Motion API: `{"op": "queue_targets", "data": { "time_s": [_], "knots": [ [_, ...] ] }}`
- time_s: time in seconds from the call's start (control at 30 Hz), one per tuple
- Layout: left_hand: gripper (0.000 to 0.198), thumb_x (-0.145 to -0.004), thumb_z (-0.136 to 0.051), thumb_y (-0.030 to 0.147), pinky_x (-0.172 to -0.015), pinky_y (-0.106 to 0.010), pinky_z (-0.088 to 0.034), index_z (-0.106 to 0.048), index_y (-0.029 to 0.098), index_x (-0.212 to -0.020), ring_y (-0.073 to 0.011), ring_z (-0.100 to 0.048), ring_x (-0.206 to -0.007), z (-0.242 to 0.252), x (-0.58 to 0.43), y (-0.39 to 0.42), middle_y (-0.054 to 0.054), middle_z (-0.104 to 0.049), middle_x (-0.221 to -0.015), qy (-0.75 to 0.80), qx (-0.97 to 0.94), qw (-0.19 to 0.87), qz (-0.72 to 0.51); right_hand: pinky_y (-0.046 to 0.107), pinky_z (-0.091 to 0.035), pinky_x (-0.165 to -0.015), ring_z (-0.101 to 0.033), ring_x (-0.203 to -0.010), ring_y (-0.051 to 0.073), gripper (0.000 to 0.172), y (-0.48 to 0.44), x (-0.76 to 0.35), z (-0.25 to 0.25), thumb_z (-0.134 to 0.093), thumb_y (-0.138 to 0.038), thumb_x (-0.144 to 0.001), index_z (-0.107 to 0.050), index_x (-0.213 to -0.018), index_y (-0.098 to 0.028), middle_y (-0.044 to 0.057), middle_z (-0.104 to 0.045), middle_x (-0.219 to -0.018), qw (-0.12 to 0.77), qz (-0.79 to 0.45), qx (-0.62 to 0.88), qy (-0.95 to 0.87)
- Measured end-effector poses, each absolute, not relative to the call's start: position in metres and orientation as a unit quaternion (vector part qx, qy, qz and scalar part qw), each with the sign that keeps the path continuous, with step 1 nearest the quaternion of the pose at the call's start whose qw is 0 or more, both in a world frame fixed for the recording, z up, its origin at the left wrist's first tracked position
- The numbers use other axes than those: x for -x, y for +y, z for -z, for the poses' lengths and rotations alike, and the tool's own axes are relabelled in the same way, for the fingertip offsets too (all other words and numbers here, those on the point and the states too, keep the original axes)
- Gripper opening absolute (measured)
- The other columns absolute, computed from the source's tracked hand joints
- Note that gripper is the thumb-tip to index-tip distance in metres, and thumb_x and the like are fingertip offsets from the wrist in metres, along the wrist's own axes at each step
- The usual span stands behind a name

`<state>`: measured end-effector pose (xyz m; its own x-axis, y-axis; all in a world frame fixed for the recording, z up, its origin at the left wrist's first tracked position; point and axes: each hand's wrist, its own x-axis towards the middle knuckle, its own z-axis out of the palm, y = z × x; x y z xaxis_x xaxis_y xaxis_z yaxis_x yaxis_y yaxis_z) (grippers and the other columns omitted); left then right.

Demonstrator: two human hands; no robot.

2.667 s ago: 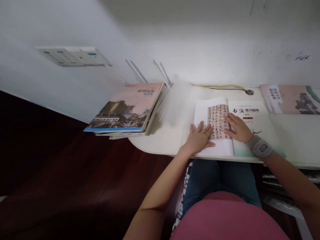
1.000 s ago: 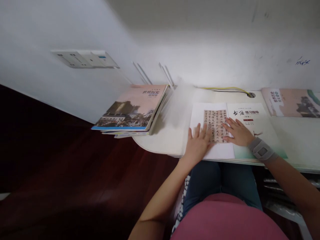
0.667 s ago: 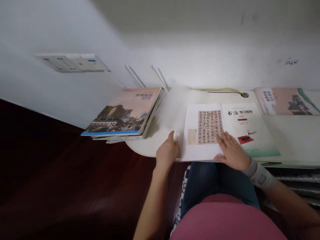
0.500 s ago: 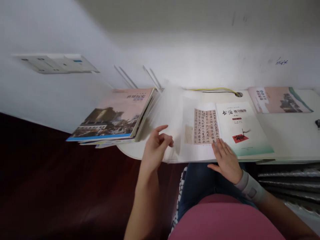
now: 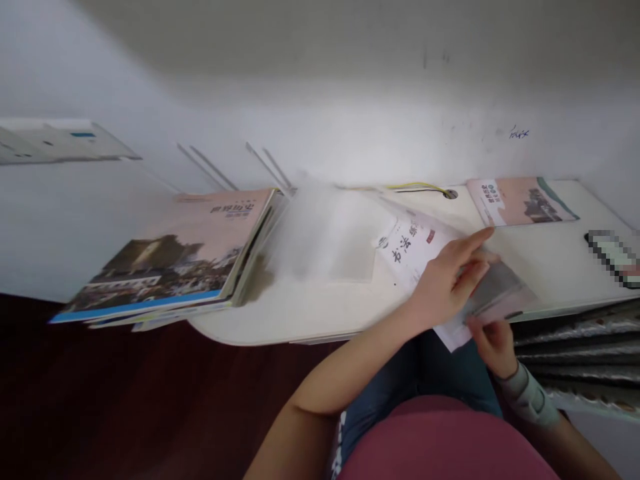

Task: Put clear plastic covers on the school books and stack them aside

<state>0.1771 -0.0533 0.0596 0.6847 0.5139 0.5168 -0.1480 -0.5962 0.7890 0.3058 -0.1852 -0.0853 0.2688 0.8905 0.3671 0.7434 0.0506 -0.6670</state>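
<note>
Head view, booklet: thin softcover booklet (image 5: 407,243), pale cover with large printed characters, turned askew. Its far end lies over the worktop (image 5: 310,307) and its near corner hangs past the front edge above the lap. The picture is motion-blurred there.
Head view, left hand: left hand (image 5: 447,280) lies across the cover, fingers stretched toward the right. The thumb is hidden, so I cannot tell whether this grip clasps the booklet or only presses on it.
Head view, right hand: right hand (image 5: 493,337), with a wrist brace (image 5: 530,400) on it, sits at the near overhanging corner. Its grip is narrow, fingers curled and pinching the edge.
Head view, handling: likely light and floppy. The glossy cover probably slides on the smooth top, and pages could crease if it is bent at one corner.
Head view, where to hold: probably best along the spine or a long edge, thumb on top and fingers beneath, with the other hand supporting the sagging end.
Head view, surroundings: clear sleeve (image 5: 325,233) just left of the booklet; stack of textbooks (image 5: 165,260) farther left, jutting off the end; second textbook (image 5: 523,200) at the far right by the wall; yellow cable (image 5: 415,187) behind.
</note>
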Motion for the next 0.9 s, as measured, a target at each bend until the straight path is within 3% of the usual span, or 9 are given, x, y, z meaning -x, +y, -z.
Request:
{"op": "queue_targets", "data": {
  "time_s": [0.1,0.17,0.23,0.33,0.47,0.6,0.67,0.77,0.9],
  "knots": [
    [0.062,-0.096,-0.034,0.043,-0.109,-0.046,-0.034,-0.015,0.017,-0.149,-0.0243,-0.040,-0.134,-0.028,-0.197,-0.031,-0.015,-0.047,-0.141,0.151,-0.896,0.308,-0.283,0.040,-0.057,-0.059,-0.064,-0.064,0.024,0.031,-0.181,-0.329,0.081,-0.045,-0.048,-0.089,-0.061,-0.101,-0.023,0.005,-0.066,-0.069,0.477,-0.068,0.747,-0.459],
    [0.069,-0.093,-0.036,0.051,-0.112,-0.054,-0.022,-0.017,0.016,-0.149,-0.0299,-0.022,-0.142,-0.007,-0.195,-0.012,-0.016,-0.031,-0.152,0.212,-0.934,0.195,-0.212,0.041,-0.058,-0.065,-0.067,-0.073,0.025,0.038,-0.177,-0.344,0.079,-0.047,-0.049,-0.088,-0.057,-0.112,-0.022,0.008,-0.069,-0.082,0.481,-0.055,0.750,-0.450],
    [0.074,-0.090,-0.038,0.058,-0.111,-0.062,-0.014,-0.021,0.017,-0.149,-0.0355,-0.010,-0.144,0.012,-0.183,0.005,-0.016,-0.020,-0.155,0.277,-0.944,0.104,-0.144,0.045,-0.058,-0.071,-0.068,-0.088,0.029,0.057,-0.172,-0.357,0.078,-0.048,-0.051,-0.086,-0.042,-0.133,-0.019,0.014,-0.069,-0.101,0.467,-0.027,0.762,-0.447],
    [0.076,-0.089,-0.036,0.061,-0.107,-0.065,-0.019,-0.025,0.016,-0.148,-0.0421,-0.012,-0.141,0.033,-0.160,0.019,-0.019,-0.018,-0.155,0.366,-0.928,0.042,-0.058,0.051,-0.055,-0.075,-0.065,-0.099,0.035,0.089,-0.160,-0.378,0.078,-0.053,-0.053,-0.082,-0.011,-0.149,-0.014,0.020,-0.063,-0.118,0.417,-0.003,0.795,-0.442],
    [0.074,-0.088,-0.037,0.062,-0.106,-0.054,-0.030,-0.034,0.015,-0.145,-0.0415,-0.032,-0.135,0.042,-0.134,0.004,-0.021,-0.034,-0.149,0.385,-0.922,0.005,-0.020,0.050,-0.054,-0.083,-0.064,-0.104,0.032,0.096,-0.124,-0.418,0.076,-0.054,-0.042,-0.080,0.005,-0.150,-0.014,0.019,-0.057,-0.128,0.426,-0.066,0.764,-0.479],
    [0.063,-0.090,-0.038,0.058,-0.091,-0.045,-0.046,-0.042,0.020,-0.140,-0.0321,-0.062,-0.107,0.027,-0.115,-0.012,-0.017,-0.061,-0.124,0.392,-0.917,0.050,-0.059,0.046,-0.054,-0.084,-0.065,-0.100,0.026,0.093,-0.077,-0.464,0.076,-0.050,-0.034,-0.079,0.008,-0.149,-0.011,0.016,-0.064,-0.117,0.456,-0.132,0.716,-0.512],
    [0.058,-0.091,-0.039,0.053,-0.087,-0.041,-0.048,-0.044,0.017,-0.137,-0.0288,-0.064,-0.101,0.016,-0.111,0.000,-0.016,-0.063,-0.119,0.430,-0.889,0.100,-0.119,0.046,-0.054,-0.082,-0.066,-0.095,0.026,0.088,-0.061,-0.481,0.078,-0.050,-0.034,-0.080,-0.002,-0.150,-0.011,0.015,-0.065,-0.112,0.425,-0.126,0.716,-0.539],
    [0.061,-0.089,-0.047,0.048,-0.087,-0.036,-0.048,-0.039,0.012,-0.138,-0.0259,-0.060,-0.109,0.005,-0.120,0.037,-0.018,-0.055,-0.130,0.480,-0.822,0.215,-0.217,0.046,-0.053,-0.081,-0.065,-0.094,0.027,0.079,-0.050,-0.490,0.078,-0.049,-0.038,-0.083,-0.015,-0.149,-0.011,0.017,-0.063,-0.114,0.366,-0.069,0.742,-0.558],
    [0.049,-0.087,-0.049,0.042,-0.089,-0.034,-0.046,-0.052,0.012,-0.125,-0.0227,-0.062,-0.099,0.006,-0.145,0.085,-0.013,-0.065,-0.114,0.505,-0.763,0.333,-0.228,0.054,-0.046,-0.094,-0.050,-0.122,0.034,0.070,-0.062,-0.465,0.057,-0.039,-0.043,-0.089,-0.018,-0.148,-0.012,0.022,-0.048,-0.136,0.340,0.075,0.753,-0.559]
  ]
}}
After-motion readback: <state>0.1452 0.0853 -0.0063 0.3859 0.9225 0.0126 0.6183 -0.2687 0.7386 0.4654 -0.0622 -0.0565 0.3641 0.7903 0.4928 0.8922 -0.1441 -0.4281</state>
